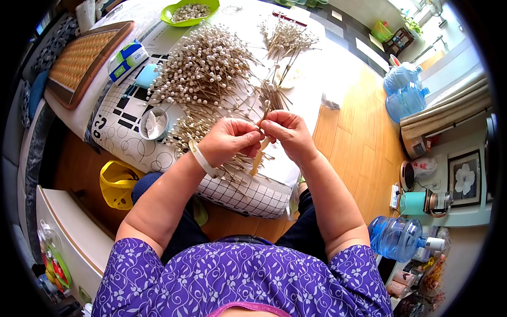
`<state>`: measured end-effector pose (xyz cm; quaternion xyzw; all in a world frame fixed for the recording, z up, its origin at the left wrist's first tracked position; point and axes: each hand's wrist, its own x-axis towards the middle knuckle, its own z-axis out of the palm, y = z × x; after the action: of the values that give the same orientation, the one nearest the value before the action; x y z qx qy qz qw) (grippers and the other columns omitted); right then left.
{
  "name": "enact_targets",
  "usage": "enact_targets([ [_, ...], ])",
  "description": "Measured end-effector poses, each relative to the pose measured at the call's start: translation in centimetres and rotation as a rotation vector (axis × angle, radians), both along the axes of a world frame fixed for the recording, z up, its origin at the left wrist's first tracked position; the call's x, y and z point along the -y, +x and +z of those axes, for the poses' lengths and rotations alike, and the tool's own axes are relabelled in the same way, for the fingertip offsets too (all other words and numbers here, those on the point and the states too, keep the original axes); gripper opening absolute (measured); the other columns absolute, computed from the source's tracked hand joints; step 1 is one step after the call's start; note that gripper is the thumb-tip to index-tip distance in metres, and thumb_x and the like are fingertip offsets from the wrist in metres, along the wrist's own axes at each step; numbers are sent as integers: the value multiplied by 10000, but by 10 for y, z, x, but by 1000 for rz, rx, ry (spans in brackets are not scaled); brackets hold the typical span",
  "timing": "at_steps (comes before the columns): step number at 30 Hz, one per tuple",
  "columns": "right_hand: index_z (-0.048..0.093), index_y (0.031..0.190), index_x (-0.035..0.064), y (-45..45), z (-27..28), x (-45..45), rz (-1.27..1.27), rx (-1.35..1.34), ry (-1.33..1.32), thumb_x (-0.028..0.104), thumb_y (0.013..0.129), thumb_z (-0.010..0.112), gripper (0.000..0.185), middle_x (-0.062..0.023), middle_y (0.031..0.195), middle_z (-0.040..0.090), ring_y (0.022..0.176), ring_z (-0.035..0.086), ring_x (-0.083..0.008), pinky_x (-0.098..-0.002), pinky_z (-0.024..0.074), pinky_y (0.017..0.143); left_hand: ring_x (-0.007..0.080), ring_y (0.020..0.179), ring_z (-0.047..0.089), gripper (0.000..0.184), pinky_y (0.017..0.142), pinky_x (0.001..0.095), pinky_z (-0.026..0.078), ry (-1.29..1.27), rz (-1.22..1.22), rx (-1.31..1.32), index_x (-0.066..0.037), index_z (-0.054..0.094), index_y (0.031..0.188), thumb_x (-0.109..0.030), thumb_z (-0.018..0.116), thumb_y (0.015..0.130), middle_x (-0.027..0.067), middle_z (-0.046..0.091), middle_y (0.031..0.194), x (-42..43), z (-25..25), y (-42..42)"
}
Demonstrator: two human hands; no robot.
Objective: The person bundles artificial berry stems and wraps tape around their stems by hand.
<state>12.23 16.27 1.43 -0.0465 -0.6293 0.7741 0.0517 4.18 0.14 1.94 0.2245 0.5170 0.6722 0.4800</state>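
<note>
My left hand (231, 141) and my right hand (289, 135) meet over the near part of the table, fingertips pinched together. Between them is a thin brown dried stem (266, 107), its upper end rising above my fingers. A tan strip (258, 160) hangs below the fingertips; which hand grips it is partly hidden. Just beyond lies a bundle of dried stems (272, 96). Left of it spreads a large pile of dried stems with round whitish heads (203, 61). More such stems (193, 132) lie beside and under my left wrist, which wears a pale bangle (202, 159).
A green bowl (190, 11) of loose heads stands at the far side. Near the left edge are a small round container (154, 124), a light blue box (147, 76) and a tissue pack (128, 61). A yellow bag (119, 185) sits below; water jugs (404, 95) stand right.
</note>
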Motion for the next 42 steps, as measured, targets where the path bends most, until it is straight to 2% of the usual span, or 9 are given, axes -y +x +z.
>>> enact_targets([
  [9, 616, 844, 5, 1, 4, -4, 40, 53, 41, 106, 782, 640, 122, -26, 724, 605, 604, 538, -70, -197, 447, 541, 80, 580, 549, 119, 547, 203, 460, 51, 49, 6, -1, 611, 812, -115, 638, 786, 32, 596, 673, 1, -9, 0],
  [13, 618, 800, 0, 1, 3, -1, -1, 38, 106, 102, 774, 627, 105, 14, 667, 572, 584, 492, -34, -176, 413, 525, 73, 599, 559, 146, 561, 196, 460, 59, 24, -14, -8, 612, 810, -138, 664, 770, 32, 611, 698, -2, -15, 1],
  [16, 610, 802, -9, 0, 3, -4, 26, 37, 261, 77, 783, 610, 89, 13, 668, 569, 595, 489, -28, -172, 409, 527, 68, 711, 557, 168, 658, 195, 459, 76, 65, -163, 11, 601, 893, -132, 622, 807, 30, 608, 795, -4, -11, 5],
  [19, 605, 805, -18, -1, -5, 0, 52, 53, 356, 45, 790, 600, 65, 15, 682, 570, 618, 490, -20, -163, 413, 542, 63, 744, 550, 182, 673, 190, 453, 49, 133, -351, 31, 597, 919, -128, 587, 833, 22, 603, 812, -5, -22, 2],
  [24, 617, 800, -22, -3, -1, 3, 51, 39, 524, 41, 764, 639, 76, -11, 683, 607, 649, 543, -40, -182, 457, 586, 76, 764, 558, 128, 692, 199, 460, 121, 310, -420, 52, 614, 911, -30, 565, 826, 60, 621, 842, -9, -27, 2],
  [32, 637, 777, -11, -5, -7, 7, 38, -17, 460, 99, 733, 680, 125, -44, 642, 623, 587, 529, -43, -202, 444, 535, 98, 699, 582, 58, 660, 210, 477, 130, 285, -221, 9, 612, 783, -25, 650, 757, 60, 629, 777, -2, -13, -8],
  [35, 619, 769, -18, -5, -5, 11, 29, -57, 374, 59, 765, 650, 83, -12, 673, 612, 641, 536, -34, -179, 442, 559, 97, 698, 583, 76, 656, 207, 479, 157, 254, -207, 3, 594, 777, -24, 660, 748, 62, 626, 773, -2, -16, -12],
  [37, 608, 759, -13, -3, 2, 15, 46, -73, 548, 76, 787, 630, 95, 37, 629, 550, 599, 459, -7, -169, 388, 514, 96, 701, 582, 84, 659, 206, 479, 157, 245, -193, -1, 586, 768, -25, 663, 746, 60, 624, 772, -3, -20, -13],
  [42, 593, 735, -8, -3, -2, 19, 38, -13, 469, 77, 805, 599, 110, 79, 609, 486, 577, 389, 9, -165, 338, 485, 99, 725, 583, 98, 678, 209, 477, 91, 177, -230, 17, 594, 827, -38, 647, 765, 64, 625, 793, -3, -21, -16],
])
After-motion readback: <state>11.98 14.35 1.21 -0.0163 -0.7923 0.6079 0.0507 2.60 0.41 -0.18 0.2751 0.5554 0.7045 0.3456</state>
